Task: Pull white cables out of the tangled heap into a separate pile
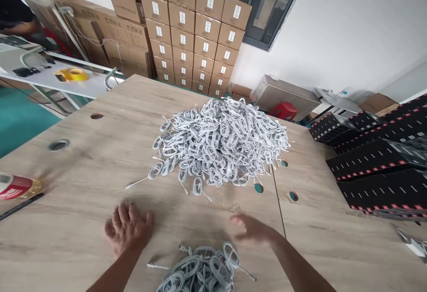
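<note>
A large heap of coiled white cables (223, 143) covers the middle of the wooden table (123, 105), with a few single coils lying loose along its near edge. Closer to me is a smaller pile of grey-white coiled cables (203, 270), cut off by the bottom of the view. My left hand (128, 227) rests on the tabletop left of this small pile, fingers a little bent and apart, holding nothing. On the other side, my right hand (251, 229) is slightly blurred above the table between both piles. Its thumb and fingers are apart, with nothing between them.
Black boxes (373, 167) stand in rows at the right. A jar with a red label (20, 187) and a black pen-like stick (22, 205) lie at the left edge. Behind are stacked cartons (182, 38), a side bench with yellow tape (76, 75), and a person's arm (22, 27).
</note>
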The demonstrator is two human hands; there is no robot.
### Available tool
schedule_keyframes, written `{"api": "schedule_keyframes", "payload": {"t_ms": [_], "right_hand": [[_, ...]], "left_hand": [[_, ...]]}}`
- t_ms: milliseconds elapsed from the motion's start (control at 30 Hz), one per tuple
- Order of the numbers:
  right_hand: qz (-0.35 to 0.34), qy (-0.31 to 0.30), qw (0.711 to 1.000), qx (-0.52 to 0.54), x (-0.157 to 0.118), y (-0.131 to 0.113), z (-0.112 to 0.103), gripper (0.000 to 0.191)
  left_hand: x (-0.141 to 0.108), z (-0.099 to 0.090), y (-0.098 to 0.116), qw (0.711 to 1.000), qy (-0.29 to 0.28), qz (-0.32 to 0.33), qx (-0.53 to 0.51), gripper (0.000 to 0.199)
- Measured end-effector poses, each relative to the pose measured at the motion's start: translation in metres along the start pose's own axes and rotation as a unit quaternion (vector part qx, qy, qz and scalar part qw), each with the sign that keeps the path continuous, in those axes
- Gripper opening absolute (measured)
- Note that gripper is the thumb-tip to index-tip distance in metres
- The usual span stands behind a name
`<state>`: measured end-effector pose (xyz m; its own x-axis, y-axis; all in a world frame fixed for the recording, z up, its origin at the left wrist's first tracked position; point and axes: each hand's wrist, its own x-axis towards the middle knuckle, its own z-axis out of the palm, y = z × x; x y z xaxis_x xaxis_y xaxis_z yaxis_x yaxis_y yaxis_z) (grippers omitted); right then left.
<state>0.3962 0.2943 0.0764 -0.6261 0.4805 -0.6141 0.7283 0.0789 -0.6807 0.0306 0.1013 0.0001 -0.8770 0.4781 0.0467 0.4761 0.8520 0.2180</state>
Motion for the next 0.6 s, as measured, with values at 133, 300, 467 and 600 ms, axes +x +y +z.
{"api": "schedule_keyframes", "payload": {"t_ms": [133,300,467,600], "right_hand": [[0.034,0.281,0.942,-0.183,0.071,-0.017,-0.041,0.069],[0.073,0.266,0.905,-0.325,0.100,-0.011,-0.055,0.052],[0.075,0.253,0.896,-0.357,0.065,0.010,-0.040,0.027],[0.094,0.240,0.941,-0.221,0.028,0.024,-0.018,0.013]], "left_hand": [[-0.001,-0.003,-0.005,1.000,-0.009,-0.006,0.009,0.072],[-0.003,-0.018,0.024,0.998,-0.012,0.050,-0.030,0.058],[0.001,-0.020,0.120,0.934,-0.144,0.322,-0.056,0.041],[0.011,-0.009,0.162,0.910,-0.189,0.365,-0.053,0.037]]}}
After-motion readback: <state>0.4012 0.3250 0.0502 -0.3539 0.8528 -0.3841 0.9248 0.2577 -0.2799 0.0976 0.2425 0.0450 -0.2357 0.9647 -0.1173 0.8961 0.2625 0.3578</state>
